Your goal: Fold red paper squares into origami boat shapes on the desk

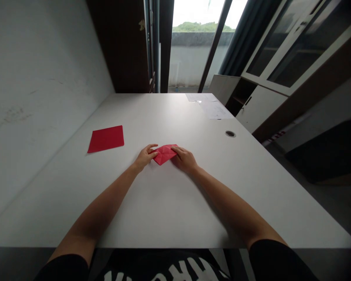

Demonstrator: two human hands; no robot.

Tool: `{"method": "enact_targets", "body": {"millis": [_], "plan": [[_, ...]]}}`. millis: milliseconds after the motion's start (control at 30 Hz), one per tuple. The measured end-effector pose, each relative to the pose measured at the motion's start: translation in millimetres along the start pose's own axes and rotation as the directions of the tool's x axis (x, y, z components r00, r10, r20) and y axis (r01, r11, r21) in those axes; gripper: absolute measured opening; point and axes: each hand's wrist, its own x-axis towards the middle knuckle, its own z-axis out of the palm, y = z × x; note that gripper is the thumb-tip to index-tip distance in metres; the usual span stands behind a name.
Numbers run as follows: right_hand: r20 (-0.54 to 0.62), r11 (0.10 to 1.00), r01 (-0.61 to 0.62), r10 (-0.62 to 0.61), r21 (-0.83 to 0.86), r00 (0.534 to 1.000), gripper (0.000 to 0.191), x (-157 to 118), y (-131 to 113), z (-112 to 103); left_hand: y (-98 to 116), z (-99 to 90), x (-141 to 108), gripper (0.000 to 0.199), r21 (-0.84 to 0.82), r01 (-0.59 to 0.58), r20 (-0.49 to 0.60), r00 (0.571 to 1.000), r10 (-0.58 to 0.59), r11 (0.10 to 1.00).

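**Item count, work surface:** Two hands are present: one left hand [146,156] and one right hand [184,159]. Two red paper items are present: one folded red paper [165,153] and one flat red sheet [106,139]. One white desk [169,210] is present, fitted with one round cable grommet [230,134]. Two white paper sheets lie at the far edge: one [201,97] and one [215,110].

**Item count, surroundings:** One glass-fronted cabinet [283,50] and one dark curtain [234,39] are present. Two black sleeves are present: one left sleeve [64,269] and one right sleeve [271,257].
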Motion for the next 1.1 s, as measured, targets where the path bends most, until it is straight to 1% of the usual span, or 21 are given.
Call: {"method": "enact_targets", "body": {"millis": [100,267,333,400,467,567,633,667,733,867,900,933,967,1033,1100], "plan": [[-0.054,0.996,-0.030,0.035,0.086,0.998,0.043,0.5,-2.0,-1.4,-0.2,5.9,-2.1,0.067,0.004,-0.013,0.028,1.000,0.013,1.000],[-0.072,0.946,0.027,-0.004,0.324,0.997,0.042,-0.5,-12.6,-1.6,-0.5,14.1,-6.4,0.079,-0.038,-0.040,0.060,0.997,0.043,0.998],[-0.076,0.910,0.020,0.013,0.414,0.997,0.041,-0.6,-18.3,-0.9,0.3,16.4,-7.9,0.077,-0.068,-0.061,0.065,0.996,0.065,0.996],[-0.080,0.870,-0.002,0.047,0.494,0.996,0.039,-0.4,-23.1,0.5,1.0,17.8,-8.6,0.067,-0.095,-0.071,0.066,0.995,0.078,0.993],[-0.056,0.800,-0.038,0.089,0.599,0.994,0.037,-0.2,-26.5,2.8,1.6,17.9,-8.4,0.052,-0.074,-0.094,0.039,0.995,0.097,0.993],[0.054,0.621,-0.144,0.161,0.771,0.985,0.036,-0.3,-29.2,7.3,2.6,16.4,-7.1,0.035,0.077,-0.169,-0.035,0.984,0.172,0.983],[0.116,0.525,-0.200,0.188,0.827,0.975,0.035,-0.2,-29.4,9.7,3.9,15.8,-6.6,0.026,0.157,-0.203,-0.090,0.972,0.219,0.966],[0.133,0.501,-0.214,0.193,0.839,0.972,0.035,0.0,-29.0,10.4,4.8,15.9,-6.8,0.023,0.165,-0.207,-0.112,0.967,0.227,0.964],[0.147,0.470,-0.230,0.207,0.852,0.967,0.034,0.9,-27.1,10.8,6.9,17.2,-8.1,0.022,0.122,-0.199,-0.128,0.968,0.214,0.972],[0.148,0.389,-0.254,0.282,0.885,0.948,0.037,3.7,-23.1,7.6,10.5,21.8,-13.1,0.025,-0.010,-0.201,-0.099,0.975,0.199,0.979],[0.134,0.383,-0.250,0.305,0.889,0.943,0.039,4.2,-23.1,6.6,10.8,23.1,-14.2,0.025,-0.017,-0.206,-0.106,0.973,0.204,0.978],[0.108,0.401,-0.240,0.325,0.884,0.939,0.040,4.5,-23.9,5.8,10.8,24.5,-15.2,0.026,-0.011,-0.209,-0.116,0.971,0.207,0.978],[0.071,0.446,-0.228,0.342,0.866,0.937,0.041,4.5,-25.3,5.2,10.4,26.0,-16.0,0.026,0.000,-0.210,-0.126,0.970,0.208,0.978],[-0.020,0.575,-0.203,0.357,0.793,0.934,0.039,4.0,-29.4,5.0,8.9,28.9,-17.0,0.028,0.022,-0.210,-0.139,0.968,0.211,0.977],[-0.082,0.674,-0.184,0.344,0.716,0.935,0.038,3.1,-33.5,5.4,7.0,31.4,-17.3,0.030,0.040,-0.214,-0.143,0.965,0.218,0.976]]}}
